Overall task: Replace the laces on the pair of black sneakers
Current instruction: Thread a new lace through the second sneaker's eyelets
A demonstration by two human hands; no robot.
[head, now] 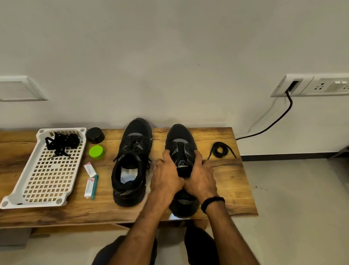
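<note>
Two black sneakers stand side by side on a low wooden bench (234, 179), toes toward the wall. The left sneaker (132, 162) has its black lace threaded. The right sneaker (181, 141) shows no lace in its eyelets. My left hand (167, 177) grips its left side and my right hand (200, 176) grips its right side, both around the tongue and collar. A coiled black lace (220, 150) lies on the bench to the right of this shoe. A bundle of black laces (62, 142) sits in a white perforated tray (46, 185) at the left.
Between the tray and the left sneaker lie a black round lid (95, 135), a green round lid (96, 151), two small packets (90, 169) and a teal stick (94, 186). A black cable (274, 123) runs from a wall socket plate (319, 86). My knees are below the bench's front edge.
</note>
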